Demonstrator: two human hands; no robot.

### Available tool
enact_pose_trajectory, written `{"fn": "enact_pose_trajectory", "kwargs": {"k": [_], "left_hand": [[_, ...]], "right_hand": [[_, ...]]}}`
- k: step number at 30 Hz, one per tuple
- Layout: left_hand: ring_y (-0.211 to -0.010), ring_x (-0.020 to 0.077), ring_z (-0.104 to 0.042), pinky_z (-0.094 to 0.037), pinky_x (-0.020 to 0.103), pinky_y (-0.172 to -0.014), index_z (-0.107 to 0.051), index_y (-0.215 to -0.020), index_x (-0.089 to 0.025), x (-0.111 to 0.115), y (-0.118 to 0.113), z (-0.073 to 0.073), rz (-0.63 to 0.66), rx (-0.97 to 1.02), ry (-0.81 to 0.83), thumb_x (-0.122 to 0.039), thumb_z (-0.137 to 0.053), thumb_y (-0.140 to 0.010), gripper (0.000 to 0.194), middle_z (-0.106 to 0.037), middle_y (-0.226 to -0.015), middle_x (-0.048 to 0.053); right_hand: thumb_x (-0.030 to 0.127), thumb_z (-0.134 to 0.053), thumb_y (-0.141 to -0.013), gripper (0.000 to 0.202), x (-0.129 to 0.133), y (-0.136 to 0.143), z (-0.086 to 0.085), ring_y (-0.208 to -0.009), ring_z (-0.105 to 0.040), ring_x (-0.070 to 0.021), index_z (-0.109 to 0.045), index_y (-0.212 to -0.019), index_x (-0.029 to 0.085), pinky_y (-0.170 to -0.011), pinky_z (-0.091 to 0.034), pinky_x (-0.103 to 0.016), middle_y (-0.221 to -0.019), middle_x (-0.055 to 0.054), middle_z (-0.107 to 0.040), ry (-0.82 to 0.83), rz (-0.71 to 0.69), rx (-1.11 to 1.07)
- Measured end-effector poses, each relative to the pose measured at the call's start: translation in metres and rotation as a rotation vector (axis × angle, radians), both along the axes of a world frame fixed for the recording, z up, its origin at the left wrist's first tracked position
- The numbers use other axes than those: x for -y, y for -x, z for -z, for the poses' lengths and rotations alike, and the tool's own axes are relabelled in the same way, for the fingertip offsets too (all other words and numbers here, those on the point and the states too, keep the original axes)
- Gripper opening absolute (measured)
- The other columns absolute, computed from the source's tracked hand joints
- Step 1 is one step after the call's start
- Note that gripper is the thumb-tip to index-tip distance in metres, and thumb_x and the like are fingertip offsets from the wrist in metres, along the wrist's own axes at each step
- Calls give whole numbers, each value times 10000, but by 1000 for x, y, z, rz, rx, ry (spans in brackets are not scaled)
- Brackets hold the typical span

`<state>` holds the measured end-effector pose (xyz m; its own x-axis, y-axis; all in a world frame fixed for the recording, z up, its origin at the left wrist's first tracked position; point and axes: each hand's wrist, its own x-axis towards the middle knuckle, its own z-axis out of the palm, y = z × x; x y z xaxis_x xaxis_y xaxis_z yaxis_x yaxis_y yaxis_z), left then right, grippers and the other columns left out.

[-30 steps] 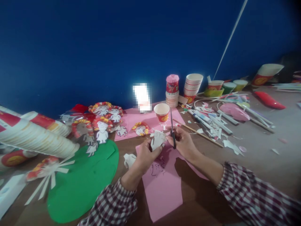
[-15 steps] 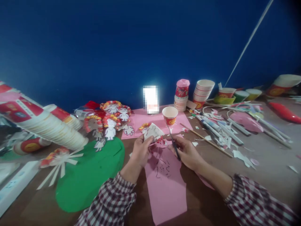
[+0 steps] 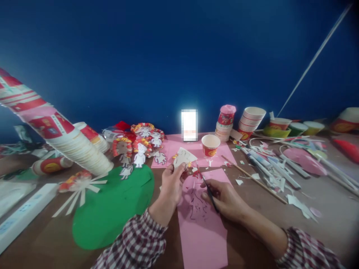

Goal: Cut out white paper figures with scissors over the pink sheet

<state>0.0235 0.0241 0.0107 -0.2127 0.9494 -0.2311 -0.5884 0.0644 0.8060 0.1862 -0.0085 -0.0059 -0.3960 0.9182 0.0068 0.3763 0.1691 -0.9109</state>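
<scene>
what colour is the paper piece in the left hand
The paper piece looks off-white, best seen in the head view.

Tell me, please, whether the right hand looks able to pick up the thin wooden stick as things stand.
Probably yes: the thin wooden stick lies just beyond the right hand, and nothing tall stands between them. That hand holds scissors, though, which may hamper its grip.

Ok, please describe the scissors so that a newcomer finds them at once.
Find the scribbled pink sheet, front centre. Over its right edge, the right hand holds the scissors, pointing forward: slim and mostly dark, unlike the broad, pale paper in the left hand.
</scene>
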Motion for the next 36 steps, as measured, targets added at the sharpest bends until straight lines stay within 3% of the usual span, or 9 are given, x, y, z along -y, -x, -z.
{"fn": "enact_pose_trajectory", "kwargs": {"k": [5,9,36], "left_hand": [[-628,82,-581,-489,213,-630,-586,-841,-129,7,-7,7,116,-108,33,-233,-740,-617,292,-624,-740,13],[-579,65,-554,-481,208,-605,-603,-857,-126,8,-9,12,158,-162,21,-255,-737,-623,298,-619,-742,13],[-565,90,-557,-473,223,-564,-613,-841,-128,7,-6,12,216,-200,60,-298,-749,-594,329,-614,-702,21]], "right_hand": [[347,-564,-807,207,1,0,0,-532,-425,-95,-576,-872,152,-485,-348,-197,-619,18,-512,16,-4,-20],[352,-574,-803,267,-1,-2,-1,-530,-414,-93,-579,-971,144,-478,-344,-193,-610,29,-478,45,4,-55],[383,-574,-808,315,-3,-3,2,-539,-409,-90,-591,-996,132,-491,-341,-196,-637,16,-514,90,-2,-114]]}}
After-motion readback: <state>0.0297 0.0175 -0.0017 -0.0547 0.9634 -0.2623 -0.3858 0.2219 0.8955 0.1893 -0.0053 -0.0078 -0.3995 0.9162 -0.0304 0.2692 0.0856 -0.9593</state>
